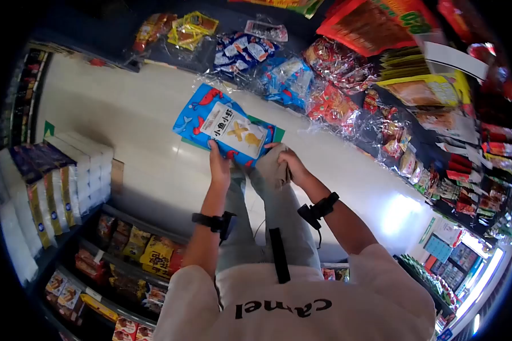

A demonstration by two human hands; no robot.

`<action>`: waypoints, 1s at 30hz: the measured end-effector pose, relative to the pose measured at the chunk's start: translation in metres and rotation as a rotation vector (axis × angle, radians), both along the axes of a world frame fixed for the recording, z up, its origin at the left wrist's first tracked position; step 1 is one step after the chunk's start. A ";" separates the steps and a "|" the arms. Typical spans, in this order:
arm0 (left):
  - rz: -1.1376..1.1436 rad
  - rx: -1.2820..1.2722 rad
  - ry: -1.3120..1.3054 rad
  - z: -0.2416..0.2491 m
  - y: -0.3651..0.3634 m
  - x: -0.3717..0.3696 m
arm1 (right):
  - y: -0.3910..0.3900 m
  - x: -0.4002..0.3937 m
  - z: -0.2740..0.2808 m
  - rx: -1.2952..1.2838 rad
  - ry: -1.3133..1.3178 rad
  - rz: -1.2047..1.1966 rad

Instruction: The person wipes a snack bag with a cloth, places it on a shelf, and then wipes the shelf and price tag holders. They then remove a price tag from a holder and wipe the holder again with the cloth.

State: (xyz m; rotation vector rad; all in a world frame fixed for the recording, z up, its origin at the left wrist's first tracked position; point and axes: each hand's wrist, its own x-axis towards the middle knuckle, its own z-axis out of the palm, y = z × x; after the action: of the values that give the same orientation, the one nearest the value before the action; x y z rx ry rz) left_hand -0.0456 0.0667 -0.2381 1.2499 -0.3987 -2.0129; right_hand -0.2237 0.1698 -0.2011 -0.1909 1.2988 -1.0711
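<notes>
A blue snack bag (224, 126) with red sea creatures and a white label is held out over the floor, tilted. My left hand (218, 163) grips its lower left edge, the thumb on the front. At the bag's right end, my right hand (289, 162) has its fingers curled round a brown cloth (274, 166), with a finger reaching the bag's corner. What lies under the bag is mostly hidden.
Packaged snacks (244, 52) cover a dark display (173, 61) across the top and right. Shelves of snack packs (159, 253) stand at the lower left, beside stacked white paper packs (88, 165). Pale floor (125, 102) lies between them.
</notes>
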 end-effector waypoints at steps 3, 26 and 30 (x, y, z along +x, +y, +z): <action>-0.161 -0.065 -0.043 -0.054 -0.005 0.007 | 0.003 -0.032 -0.079 0.123 0.120 -0.172; -0.869 0.402 0.056 -0.210 -0.075 -0.057 | -0.053 -0.205 -0.271 0.277 0.519 0.458; -1.073 -0.073 -0.411 -0.260 -0.069 -0.081 | -0.063 -0.215 -0.301 0.274 0.665 0.407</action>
State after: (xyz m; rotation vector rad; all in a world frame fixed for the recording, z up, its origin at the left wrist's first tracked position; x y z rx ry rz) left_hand -0.1265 -0.0024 -0.4980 1.5784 -1.5962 -2.4939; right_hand -0.4388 0.1069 -0.5016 -0.6112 1.8809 -0.4766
